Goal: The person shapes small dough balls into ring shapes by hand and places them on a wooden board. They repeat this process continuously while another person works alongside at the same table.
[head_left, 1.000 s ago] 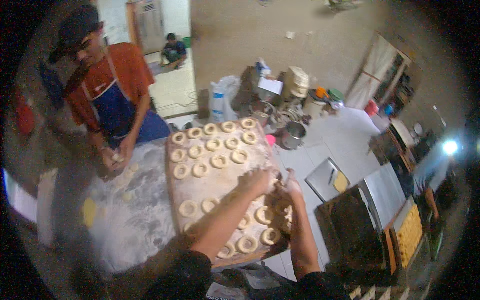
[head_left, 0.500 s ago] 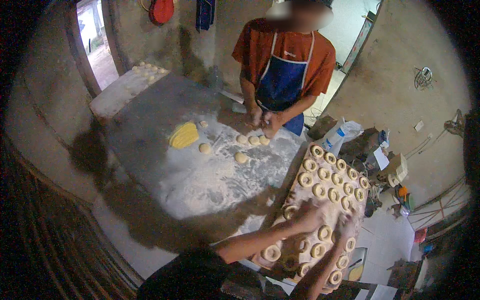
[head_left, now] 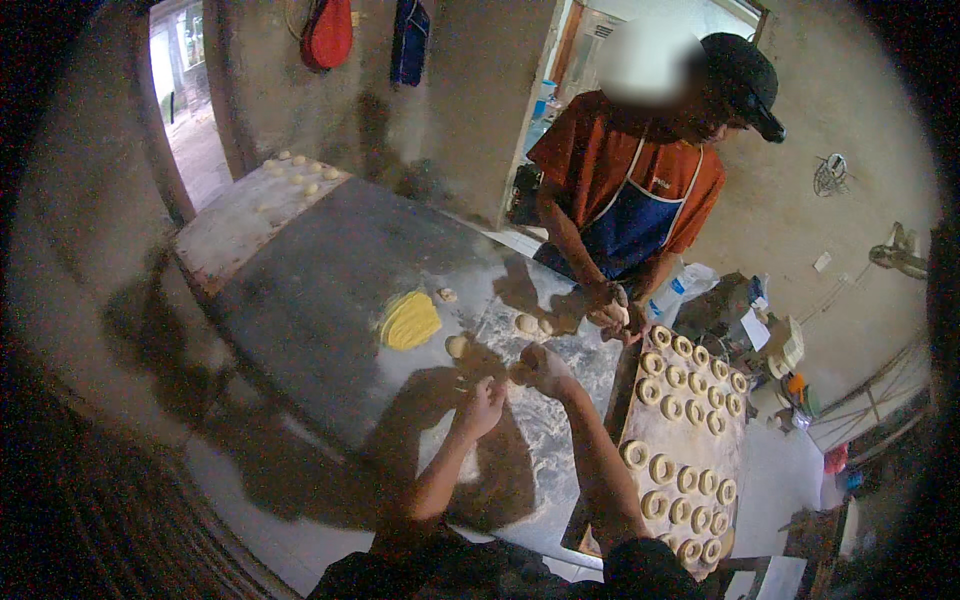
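Over the floured table (head_left: 310, 270), my right hand (head_left: 548, 372) closes its fingers on a pale dough ball (head_left: 519, 373), which is partly hidden. Just left of it, my left hand (head_left: 485, 405) is raised with its fingers curled in; whether anything lies between them is hidden. Beyond my left hand sits another dough ball (head_left: 457, 346), beside a yellow ridged mass (head_left: 412, 322). A small dough scrap (head_left: 447, 295) lies behind that. Farther right, more dough balls (head_left: 529, 324) rest in the flour, near the co-worker's side.
On my right, a board (head_left: 675, 440) carries several dough rings (head_left: 662, 467). Across the table a co-worker in a blue apron (head_left: 625, 232) holds dough (head_left: 618, 312) by the board's far corner. More dough pieces lie on a pale board (head_left: 240, 215) at the far left.
Both my hands have left the board of dough rings and moved left over the table, the right one onto a dough ball. The view has shifted, and the co-worker leans toward the board.
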